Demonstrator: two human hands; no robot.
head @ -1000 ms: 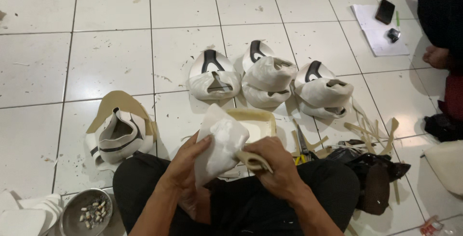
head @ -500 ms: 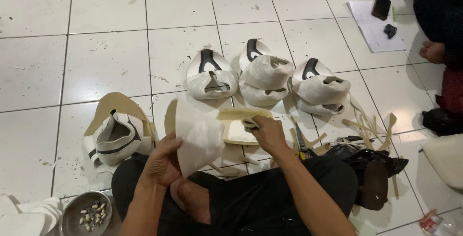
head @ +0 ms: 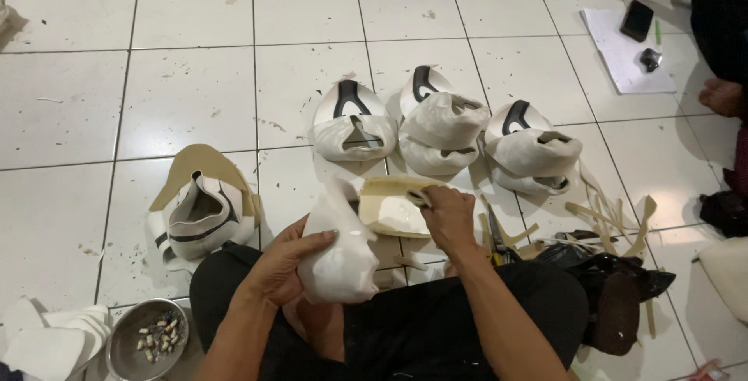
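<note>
White tiled floor bearing three shoe uppers beyond beige insole. Left hand clasping white upper beside insole. Right hand closing on insole's far edge.

You sit on a white tiled floor, speckled with scraps. Just beyond your hands lie three white shoe uppers in a row. Left of them rests another upper on tan board, nearer you a metal bowl. To the right lie tan strips.
</note>
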